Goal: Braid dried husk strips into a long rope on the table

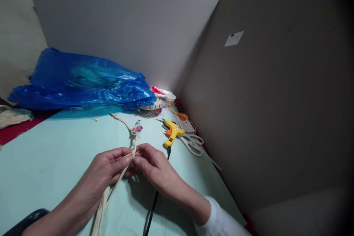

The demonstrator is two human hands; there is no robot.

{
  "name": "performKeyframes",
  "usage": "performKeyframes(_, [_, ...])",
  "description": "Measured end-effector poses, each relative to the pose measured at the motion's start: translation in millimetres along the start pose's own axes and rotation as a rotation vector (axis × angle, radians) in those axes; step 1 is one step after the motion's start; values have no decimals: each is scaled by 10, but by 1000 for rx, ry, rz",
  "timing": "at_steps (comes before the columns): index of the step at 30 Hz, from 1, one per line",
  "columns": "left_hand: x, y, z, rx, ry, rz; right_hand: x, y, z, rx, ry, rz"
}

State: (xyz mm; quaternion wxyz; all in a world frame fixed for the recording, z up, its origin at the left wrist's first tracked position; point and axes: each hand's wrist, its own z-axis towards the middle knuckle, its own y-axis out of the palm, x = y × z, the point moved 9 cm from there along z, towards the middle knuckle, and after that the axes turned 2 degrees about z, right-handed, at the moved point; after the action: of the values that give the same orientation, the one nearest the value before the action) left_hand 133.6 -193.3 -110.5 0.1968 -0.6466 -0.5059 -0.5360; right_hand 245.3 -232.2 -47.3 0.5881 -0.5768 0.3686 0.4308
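Note:
Both hands meet over the pale green tabletop, pinching a cream-coloured braid of flat strands (136,141). My left hand (107,164) is closed on the strands from the left, thumb and fingertips together. From the right, my right hand (155,166) pinches the braid at the same spot. Loose strands (103,202) hang from the hands toward the near edge. Beyond the fingers, a pink binder clip (137,129) grips the braid, and the thin finished end (120,118) lies on the table to its left. The fingertips partly hide the crossing of the strands.
A yellow glue gun (173,132) lies right of the clip, its black cord (152,212) running toward me. Grey-handled scissors (193,143) are beside it. A large blue plastic bag (83,81), a woven basket (155,104) and a paper cup (170,97) stand at the back, before grey partitions (124,18).

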Motion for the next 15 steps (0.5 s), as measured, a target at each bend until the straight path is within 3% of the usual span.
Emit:
performKeyframes(2, [-22, 3, 24, 2, 7, 14, 59, 92, 24, -43, 8, 44])
performKeyframes(5, [-30, 9, 34, 9, 40, 43, 125, 103, 41, 34, 10, 38])
performKeyframes(9, [40, 44, -16, 14, 121, 87, 237, 112, 43, 92, 82, 185])
performKeyframes(15, [131, 39, -25, 33, 190, 173, 237, 127, 61, 74, 101, 361])
